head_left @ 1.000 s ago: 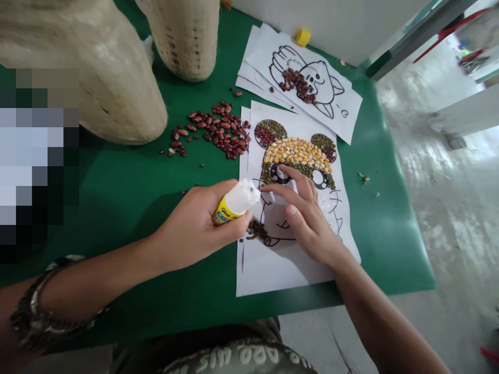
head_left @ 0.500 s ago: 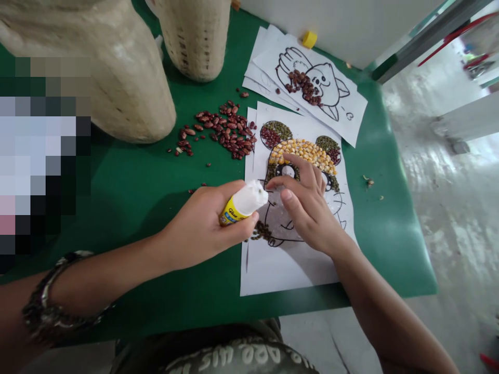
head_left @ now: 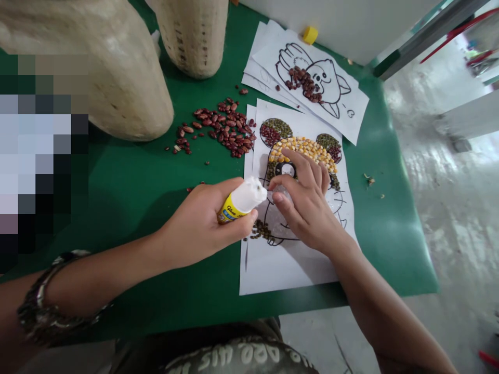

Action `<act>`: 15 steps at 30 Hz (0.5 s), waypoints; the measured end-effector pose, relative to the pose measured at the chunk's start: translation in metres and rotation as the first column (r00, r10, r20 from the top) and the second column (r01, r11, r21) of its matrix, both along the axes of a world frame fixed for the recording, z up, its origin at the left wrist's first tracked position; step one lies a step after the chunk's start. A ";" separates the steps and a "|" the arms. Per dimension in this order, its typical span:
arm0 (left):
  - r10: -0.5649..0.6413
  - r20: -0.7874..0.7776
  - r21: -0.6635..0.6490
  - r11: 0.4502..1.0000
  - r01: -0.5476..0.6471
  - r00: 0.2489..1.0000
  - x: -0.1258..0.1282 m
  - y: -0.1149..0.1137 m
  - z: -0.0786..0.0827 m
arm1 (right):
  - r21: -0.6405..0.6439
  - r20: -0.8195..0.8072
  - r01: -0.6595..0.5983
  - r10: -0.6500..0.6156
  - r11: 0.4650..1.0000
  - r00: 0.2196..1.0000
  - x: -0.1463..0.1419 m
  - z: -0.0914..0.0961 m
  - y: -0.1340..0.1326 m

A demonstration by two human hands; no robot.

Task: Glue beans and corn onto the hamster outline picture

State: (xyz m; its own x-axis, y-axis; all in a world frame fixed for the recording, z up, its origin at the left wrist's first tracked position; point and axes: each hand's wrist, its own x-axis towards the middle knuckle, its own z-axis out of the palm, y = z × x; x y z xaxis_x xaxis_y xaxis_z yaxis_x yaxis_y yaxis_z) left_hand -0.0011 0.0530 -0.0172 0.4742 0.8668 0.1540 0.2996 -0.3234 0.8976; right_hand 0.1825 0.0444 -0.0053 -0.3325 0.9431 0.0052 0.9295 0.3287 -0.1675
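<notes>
My left hand (head_left: 202, 226) is closed round a glue bottle (head_left: 241, 200) with a yellow label and a white top, its tip pointing at a white sheet (head_left: 288, 265) with an animal drawing. The drawing's head is filled with yellow corn (head_left: 302, 147), green beans and red beans. My right hand (head_left: 306, 200) rests on the drawing's face, fingers stretched out and flat, fingertips near the drawn eye (head_left: 287, 169). A patch of dark beans (head_left: 259, 230) sits at the drawing's lower left.
A heap of loose red beans (head_left: 224, 130) lies on the green table (head_left: 128, 187) left of the sheet. Further back are more drawing sheets (head_left: 315, 78), one with red beans, a yellow cap (head_left: 310, 35), and two woven sacks (head_left: 117, 78). The table's right edge drops to the floor.
My right hand has slid a little down and left over the drawing's face, fingers curling slightly. The left hand with the glue bottle has hardly moved.
</notes>
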 end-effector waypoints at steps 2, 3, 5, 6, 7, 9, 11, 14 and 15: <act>-0.007 0.012 -0.015 1.000 0.007 1.000 0.000 0.000 0.000 | 0.016 0.018 -0.006 0.006 1.000 1.000 -0.001 -0.001 0.000; -0.007 0.019 -0.019 1.000 0.008 1.000 0.000 0.000 -0.001 | 0.024 0.023 -0.009 0.008 1.000 1.000 -0.002 -0.002 0.000; -0.006 0.024 -0.025 1.000 0.006 1.000 0.000 0.000 -0.001 | 0.041 0.032 -0.013 0.011 0.999 0.999 -0.003 -0.003 0.000; -0.003 0.021 -0.024 1.000 0.003 1.000 0.000 0.000 -0.001 | 0.047 0.038 -0.015 0.014 0.999 0.999 -0.004 -0.003 0.000; 0.000 0.020 -0.019 1.000 0.001 1.000 -0.001 0.001 -0.002 | 0.054 0.045 -0.016 0.014 0.998 0.999 -0.004 -0.004 0.000; 0.001 0.015 -0.011 1.000 -0.001 1.000 -0.001 0.001 -0.002 | 0.067 0.064 -0.015 0.011 0.998 0.998 -0.004 -0.004 -0.001; -0.003 0.013 -0.010 1.000 0.003 1.000 -0.001 0.001 -0.001 | 0.077 0.086 -0.016 0.010 0.997 0.996 -0.004 -0.005 -0.001; 0.003 0.010 -0.020 1.000 -0.003 1.000 -0.002 0.000 -0.002 | 0.095 0.109 -0.027 0.016 0.995 0.994 -0.004 -0.006 -0.002; 0.011 0.005 -0.029 1.000 -0.010 1.000 -0.002 -0.001 -0.002 | 0.101 0.115 -0.031 0.019 0.994 0.993 -0.004 -0.006 -0.002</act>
